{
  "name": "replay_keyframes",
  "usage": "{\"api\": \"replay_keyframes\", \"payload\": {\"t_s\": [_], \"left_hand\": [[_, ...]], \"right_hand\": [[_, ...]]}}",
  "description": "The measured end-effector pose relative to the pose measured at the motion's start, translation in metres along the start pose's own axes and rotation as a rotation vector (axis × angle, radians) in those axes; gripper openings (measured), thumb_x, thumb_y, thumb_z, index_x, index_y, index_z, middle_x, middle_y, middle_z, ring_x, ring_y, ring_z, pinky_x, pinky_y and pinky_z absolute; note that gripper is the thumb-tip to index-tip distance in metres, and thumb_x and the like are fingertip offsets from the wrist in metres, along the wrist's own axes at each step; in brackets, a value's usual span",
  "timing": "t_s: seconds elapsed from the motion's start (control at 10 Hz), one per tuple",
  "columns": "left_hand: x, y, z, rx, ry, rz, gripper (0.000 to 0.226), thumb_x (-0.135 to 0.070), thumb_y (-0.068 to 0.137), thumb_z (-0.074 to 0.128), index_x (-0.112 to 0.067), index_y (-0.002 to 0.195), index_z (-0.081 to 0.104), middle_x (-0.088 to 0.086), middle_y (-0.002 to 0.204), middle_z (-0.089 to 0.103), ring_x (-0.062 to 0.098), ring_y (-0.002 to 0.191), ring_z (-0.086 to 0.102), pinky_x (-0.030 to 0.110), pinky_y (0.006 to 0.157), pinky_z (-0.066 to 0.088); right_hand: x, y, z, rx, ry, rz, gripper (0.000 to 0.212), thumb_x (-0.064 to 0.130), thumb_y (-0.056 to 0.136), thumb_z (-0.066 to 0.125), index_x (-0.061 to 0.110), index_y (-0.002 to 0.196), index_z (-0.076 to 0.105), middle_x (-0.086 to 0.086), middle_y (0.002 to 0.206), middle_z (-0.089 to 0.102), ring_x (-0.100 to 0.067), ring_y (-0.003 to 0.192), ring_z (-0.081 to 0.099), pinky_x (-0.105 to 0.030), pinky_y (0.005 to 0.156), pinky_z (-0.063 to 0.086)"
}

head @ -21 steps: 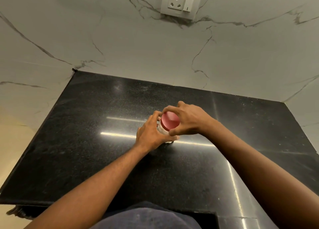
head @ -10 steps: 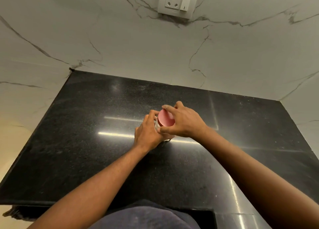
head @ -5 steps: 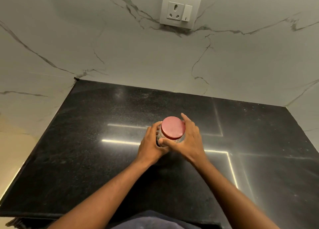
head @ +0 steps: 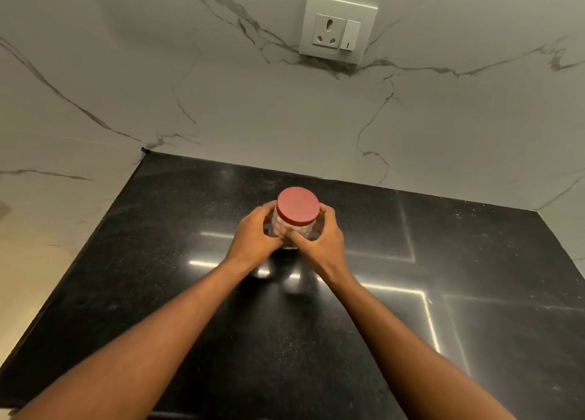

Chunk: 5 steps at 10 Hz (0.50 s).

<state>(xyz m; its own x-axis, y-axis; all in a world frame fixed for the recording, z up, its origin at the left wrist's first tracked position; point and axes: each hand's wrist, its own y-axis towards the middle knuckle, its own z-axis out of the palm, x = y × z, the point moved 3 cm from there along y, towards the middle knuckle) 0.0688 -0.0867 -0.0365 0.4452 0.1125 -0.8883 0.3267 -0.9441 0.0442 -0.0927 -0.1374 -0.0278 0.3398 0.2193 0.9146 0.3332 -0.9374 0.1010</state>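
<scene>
Between the two hands, near the middle of the black surface [head: 152, 261], a clear jar [head: 292, 231] is standing upright, and its red lid [head: 298, 206] is sitting flat on top. The left hand [head: 253, 236] is cupping the jar's left side. Its fingers are curling round the far side just under the lid's rim, and its thumb is lying across the near side. The right hand [head: 326, 242] is gripping the opposite side in the same way, with its fingers bending round the back and its thumb pressing on the front. Whether the two thumbs are touching or only lying just beside each other cannot be told. Neither hand is covering the top of the lid; both are holding the body below it. The jar's wall is showing a bumpy pattern between the thumbs. The hands are hiding most of its base, so whether it is resting on the surface or hanging just above it cannot be told. Both forearms are reaching in from the bottom edge and converging on the jar. Behind the surface a marbled wall [head: 221, 103] is rising, and a white socket [head: 337, 28] with a switch is sitting high on it, well apart from the jar. Strips of light are reflecting off the surface just in front of the hands.
</scene>
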Motion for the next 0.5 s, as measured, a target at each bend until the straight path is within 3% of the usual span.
{"api": "replay_keyframes", "payload": {"t_s": [0.1, 0.2, 0.3, 0.4, 0.5], "left_hand": [[0.007, 0.024, -0.007, 0.002, 0.029, -0.014, 0.085, -0.023, 0.071, 0.097, -0.023, 0.146, 0.056, 0.002, 0.138, 0.068, 0.013, 0.117, 0.066, 0.03, 0.1, 0.056], [0.014, 0.039, -0.009, 0.016, 0.034, -0.041, 0.085, -0.019, 0.072, 0.097, -0.021, 0.147, 0.055, 0.003, 0.137, 0.07, 0.015, 0.119, 0.067, 0.035, 0.105, 0.057], [0.024, 0.047, -0.005, 0.013, 0.009, -0.084, 0.086, -0.02, 0.073, 0.096, -0.021, 0.148, 0.054, 0.003, 0.138, 0.07, 0.012, 0.119, 0.065, 0.03, 0.103, 0.053], [0.019, 0.045, -0.008, 0.035, 0.027, -0.105, 0.087, -0.02, 0.076, 0.094, -0.021, 0.151, 0.05, 0.004, 0.143, 0.067, 0.01, 0.121, 0.062, 0.037, 0.11, 0.053], [0.013, 0.04, -0.009, 0.05, 0.069, -0.138, 0.103, -0.027, 0.079, 0.092, -0.019, 0.163, 0.032, 0.009, 0.163, 0.047, 0.022, 0.147, 0.047, 0.046, 0.122, 0.04]], "right_hand": [[-0.002, 0.025, 0.011, 0.025, -0.049, -0.005, 0.088, 0.043, 0.074, 0.093, 0.026, 0.144, 0.042, 0.01, 0.132, 0.058, -0.004, 0.117, 0.061, -0.02, 0.099, 0.052], [-0.005, 0.04, 0.017, 0.04, -0.124, -0.011, 0.085, 0.045, 0.077, 0.09, 0.025, 0.144, 0.042, 0.005, 0.134, 0.061, -0.011, 0.12, 0.061, -0.032, 0.102, 0.054], [-0.01, 0.05, 0.02, 0.039, -0.173, -0.015, 0.085, 0.051, 0.077, 0.087, 0.025, 0.144, 0.041, 0.002, 0.137, 0.062, -0.013, 0.12, 0.061, -0.037, 0.102, 0.055], [-0.005, 0.047, 0.018, 0.059, -0.218, -0.003, 0.09, 0.054, 0.078, 0.086, 0.025, 0.149, 0.038, 0.0, 0.142, 0.06, -0.015, 0.124, 0.061, -0.042, 0.105, 0.054], [-0.007, 0.041, 0.019, 0.056, -0.303, -0.009, 0.102, 0.061, 0.083, 0.078, 0.022, 0.161, 0.025, -0.005, 0.16, 0.045, -0.023, 0.143, 0.049, -0.048, 0.115, 0.046]]}}
